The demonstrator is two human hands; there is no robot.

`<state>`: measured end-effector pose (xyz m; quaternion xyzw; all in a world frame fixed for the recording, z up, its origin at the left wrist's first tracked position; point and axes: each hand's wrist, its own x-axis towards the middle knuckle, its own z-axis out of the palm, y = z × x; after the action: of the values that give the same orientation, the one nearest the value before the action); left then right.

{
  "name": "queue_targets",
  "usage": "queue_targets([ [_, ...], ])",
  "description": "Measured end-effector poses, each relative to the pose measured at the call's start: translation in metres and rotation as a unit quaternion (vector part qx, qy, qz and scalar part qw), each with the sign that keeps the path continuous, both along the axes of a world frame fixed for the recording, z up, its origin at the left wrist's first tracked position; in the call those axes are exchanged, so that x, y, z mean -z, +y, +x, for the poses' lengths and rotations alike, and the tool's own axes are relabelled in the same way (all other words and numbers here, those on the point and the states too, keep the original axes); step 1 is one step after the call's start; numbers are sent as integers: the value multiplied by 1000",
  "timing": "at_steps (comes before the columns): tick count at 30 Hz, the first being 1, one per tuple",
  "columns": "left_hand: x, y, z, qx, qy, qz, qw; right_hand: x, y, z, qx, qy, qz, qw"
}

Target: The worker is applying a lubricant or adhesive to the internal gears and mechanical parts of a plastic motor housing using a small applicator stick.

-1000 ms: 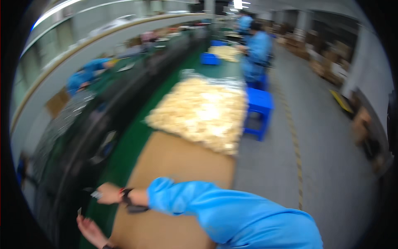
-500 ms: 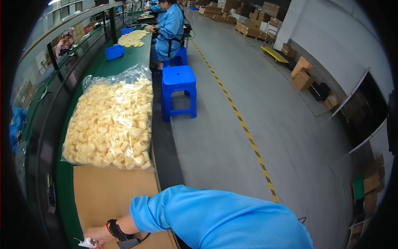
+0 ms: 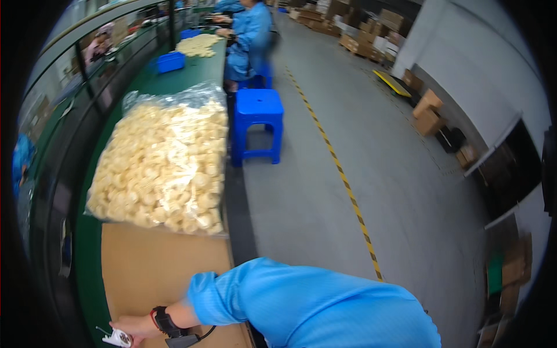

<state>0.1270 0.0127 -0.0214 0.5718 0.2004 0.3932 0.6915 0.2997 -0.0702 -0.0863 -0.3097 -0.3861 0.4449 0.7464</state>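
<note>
My right hand [image 3: 138, 326] reaches in from the lower right in a blue sleeve [image 3: 301, 301], with a black strap [image 3: 165, 320] round the wrist. Its fingers are closed on a small white plastic part [image 3: 119, 337] with a round opening and a thin pin sticking out. This sits at the lower left, over the edge of a cardboard sheet [image 3: 162, 255]. My left hand is out of view. Beyond the cardboard lies a large clear plastic bag [image 3: 162, 162] full of cream-coloured ridged plastic pieces.
A green bench [image 3: 200, 72] runs away from me, with a blue bin [image 3: 171, 62] and loose cream pieces [image 3: 200, 45] on it. A blue stool [image 3: 259, 104] stands to its right. Farther off, a co-worker in blue [image 3: 250, 35] sits at the bench. Cartons [image 3: 429, 122] line the wall.
The view has shifted slightly, so the bag, bench and stool appear a little farther right. My right hand keeps its grip on the white plastic part near the same spot.
</note>
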Motion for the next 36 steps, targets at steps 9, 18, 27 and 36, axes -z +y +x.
queue_targets([
  [9,31,-34,-6,-84,43,-60,994,-21,-33,-3,-34,190,-176,965],
  [18,5,-68,-27,-107,238,168,951,-38,-46,-25,-65,106,-276,953],
  [27,1,-68,-20,-67,224,314,920,-54,-50,-27,-58,99,-291,950],
  [36,4,-68,-19,-60,240,351,903,-55,-52,-29,-61,102,-299,947],
])
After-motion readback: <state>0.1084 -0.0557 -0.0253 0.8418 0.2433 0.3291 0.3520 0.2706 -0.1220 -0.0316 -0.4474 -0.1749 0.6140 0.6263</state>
